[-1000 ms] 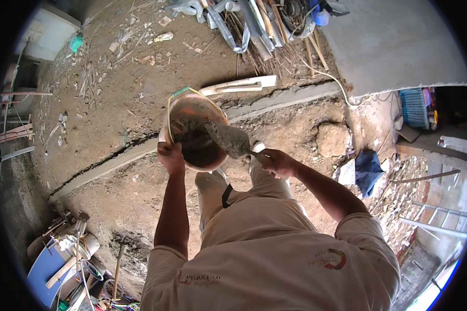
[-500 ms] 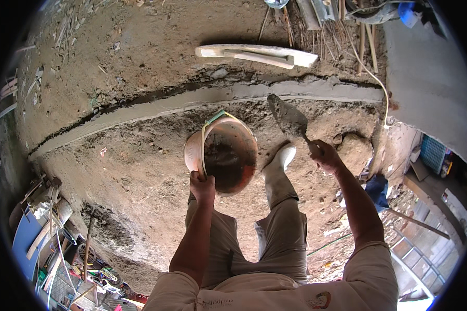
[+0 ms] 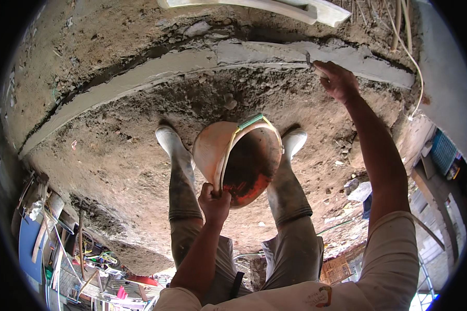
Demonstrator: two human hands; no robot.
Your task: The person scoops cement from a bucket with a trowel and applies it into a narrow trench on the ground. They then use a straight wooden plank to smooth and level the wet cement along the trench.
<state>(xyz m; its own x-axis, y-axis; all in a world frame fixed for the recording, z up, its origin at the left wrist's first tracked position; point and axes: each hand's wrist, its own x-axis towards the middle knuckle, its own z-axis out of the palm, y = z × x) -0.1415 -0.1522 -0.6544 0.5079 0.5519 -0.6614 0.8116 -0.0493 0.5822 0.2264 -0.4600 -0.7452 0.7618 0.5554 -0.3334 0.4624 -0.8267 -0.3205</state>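
My left hand (image 3: pixel 214 203) grips the rim of an orange-brown bucket (image 3: pixel 208 146), which is tilted so that its dark, stained inside shows, with red at the bottom edge. A yellow cord handle with a green sleeve (image 3: pixel 251 122) lies along the rim. At the far right my right hand (image 3: pixel 339 81) is closed round the handle of a trowel (image 3: pixel 309 60). The trowel's blade lies over the long grey mortar strip (image 3: pixel 166 70) and blends with it, so its outline is hard to make out. That strip runs across the ground in front of me.
Bare, uneven soil (image 3: pixel 114 160) surrounds my rubber boots (image 3: pixel 181 176). Beyond the strip lies a pale float (image 3: pixel 275 6). A white cable (image 3: pixel 419 78) hangs by the grey slab (image 3: pixel 443 62) at right. Boards and clutter (image 3: pixel 62 233) stand at lower left.
My right hand has reached forward, bringing the trowel from above the soil onto the mortar strip. The bucket has shifted slightly right with my left hand. Both boots now show, closer to the strip.
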